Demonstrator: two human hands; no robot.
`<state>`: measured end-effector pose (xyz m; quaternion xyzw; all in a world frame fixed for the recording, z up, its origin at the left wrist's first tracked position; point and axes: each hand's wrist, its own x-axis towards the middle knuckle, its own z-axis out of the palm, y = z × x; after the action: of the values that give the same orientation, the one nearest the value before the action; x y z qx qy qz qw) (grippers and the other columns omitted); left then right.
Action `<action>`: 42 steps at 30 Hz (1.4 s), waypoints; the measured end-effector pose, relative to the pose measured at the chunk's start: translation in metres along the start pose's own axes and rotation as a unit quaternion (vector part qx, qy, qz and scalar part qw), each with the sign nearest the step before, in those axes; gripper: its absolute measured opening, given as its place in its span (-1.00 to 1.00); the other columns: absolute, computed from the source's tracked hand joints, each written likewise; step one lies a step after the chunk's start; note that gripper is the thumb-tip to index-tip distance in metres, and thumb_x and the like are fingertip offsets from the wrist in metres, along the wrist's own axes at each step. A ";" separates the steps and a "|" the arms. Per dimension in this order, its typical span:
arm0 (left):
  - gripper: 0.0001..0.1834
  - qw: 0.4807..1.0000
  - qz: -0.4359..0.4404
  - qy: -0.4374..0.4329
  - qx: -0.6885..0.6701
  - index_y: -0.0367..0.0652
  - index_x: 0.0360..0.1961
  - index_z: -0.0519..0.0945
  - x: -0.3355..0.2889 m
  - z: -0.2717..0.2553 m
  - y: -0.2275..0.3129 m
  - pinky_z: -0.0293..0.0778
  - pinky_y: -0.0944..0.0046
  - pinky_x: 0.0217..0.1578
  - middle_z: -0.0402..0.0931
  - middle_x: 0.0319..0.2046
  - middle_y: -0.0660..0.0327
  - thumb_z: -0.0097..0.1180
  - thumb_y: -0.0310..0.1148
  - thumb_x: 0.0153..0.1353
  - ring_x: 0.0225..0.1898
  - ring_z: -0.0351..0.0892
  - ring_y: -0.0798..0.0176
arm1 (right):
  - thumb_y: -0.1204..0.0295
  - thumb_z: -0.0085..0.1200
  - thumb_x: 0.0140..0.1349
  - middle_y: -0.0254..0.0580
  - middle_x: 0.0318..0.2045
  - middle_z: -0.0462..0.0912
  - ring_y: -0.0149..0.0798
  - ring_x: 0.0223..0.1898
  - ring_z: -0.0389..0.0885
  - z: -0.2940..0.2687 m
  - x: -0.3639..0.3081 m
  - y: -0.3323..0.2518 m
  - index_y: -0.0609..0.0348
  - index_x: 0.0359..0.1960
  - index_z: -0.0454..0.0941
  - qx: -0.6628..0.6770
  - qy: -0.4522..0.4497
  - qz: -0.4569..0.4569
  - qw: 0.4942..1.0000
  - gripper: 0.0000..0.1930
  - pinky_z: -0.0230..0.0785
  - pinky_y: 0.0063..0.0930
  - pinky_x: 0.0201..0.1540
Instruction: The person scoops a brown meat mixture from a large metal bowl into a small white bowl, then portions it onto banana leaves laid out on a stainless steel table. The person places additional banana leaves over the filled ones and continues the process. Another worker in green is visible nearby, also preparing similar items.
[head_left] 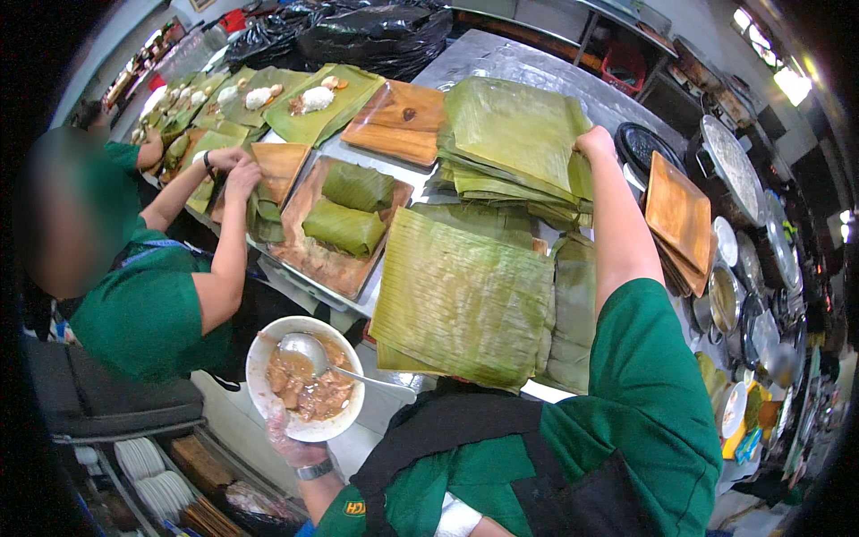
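My left hand point(297, 440), in a clear plastic glove, grips the rim of a white bowl point(257, 358). Chunks of stewed meat point(313, 394) in brown sauce fill it, and a metal serving spoon point(304, 352) leans inside with its handle over the right rim. My outstretched right hand point(595, 143) pinches the right edge of the stacked banana leaves point(510, 130) at the back of the table. Closer to me lies another pile of cut banana leaves point(461, 291), its top sheet a broad square.
To the left, a tray point(309, 273) carries two leaf-wrapped parcels point(344, 226). Beyond it, rice mounds point(317, 98) sit on open leaves in a row. A co-worker's hands point(234, 170) fold leaves there. Wooden plates point(678, 206) are stacked at right, beside large pots point(734, 161).
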<state>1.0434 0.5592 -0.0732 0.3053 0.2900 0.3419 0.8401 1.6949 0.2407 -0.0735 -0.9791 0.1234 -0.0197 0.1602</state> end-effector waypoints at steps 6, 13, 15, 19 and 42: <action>-0.16 0.999 0.025 -0.011 -0.026 -0.23 0.33 0.09 0.008 0.006 -0.001 0.29 -0.13 0.20 0.23 0.23 -0.03 0.10 -0.19 0.05 0.21 0.29 -0.09 | 0.51 0.28 -0.07 -0.11 -0.19 0.67 -0.15 -0.21 0.66 -0.009 0.029 -0.004 0.18 -0.02 0.54 0.201 0.014 -0.148 0.968 -0.53 0.45 -0.30 -0.08; -0.18 0.999 0.006 0.002 -0.045 -0.24 0.32 0.11 0.011 0.013 -0.007 0.30 -0.13 0.19 0.25 0.22 -0.01 0.08 -0.21 0.03 0.21 0.30 -0.08 | 0.58 0.24 -0.02 -0.23 -0.28 0.67 -0.36 -0.37 0.60 -0.019 0.049 0.014 0.15 0.02 0.54 0.221 -0.051 -0.175 0.958 -0.53 0.43 -0.45 -0.26; -0.18 0.999 0.004 0.006 -0.040 -0.24 0.32 0.11 0.010 0.014 -0.007 0.32 -0.13 0.18 0.25 0.22 -0.02 0.09 -0.21 0.03 0.20 0.31 -0.08 | 0.56 0.23 0.02 -0.25 -0.28 0.67 -0.38 -0.39 0.59 -0.015 0.055 0.015 0.11 -0.02 0.57 0.218 -0.039 -0.160 0.962 -0.60 0.43 -0.45 -0.28; -0.16 1.000 -0.009 -0.004 -0.022 -0.24 0.32 0.10 0.009 0.016 -0.006 0.35 -0.13 0.16 0.27 0.20 -0.04 0.11 -0.21 0.01 0.17 0.34 -0.09 | 0.56 0.20 0.05 -0.25 -0.30 0.67 -0.34 -0.39 0.59 0.000 0.058 0.011 0.13 -0.07 0.60 0.405 -0.114 -0.144 0.896 -0.65 0.42 -0.43 -0.27; -0.12 1.000 0.001 0.016 -0.010 -0.23 0.32 0.11 -0.008 0.019 0.000 0.32 -0.14 0.18 0.25 0.21 -0.04 0.11 -0.17 -0.04 0.16 0.34 -0.12 | 0.12 0.46 -0.23 -0.07 -0.05 0.63 -0.13 -0.03 0.62 -0.001 0.023 0.002 0.24 -0.11 0.62 0.062 -0.125 -0.001 0.990 -0.37 0.45 -0.33 0.01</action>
<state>1.0514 0.5473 -0.0583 0.2916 0.2994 0.3502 0.8383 1.7168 0.2327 -0.0734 -0.9623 0.0997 0.0945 0.2346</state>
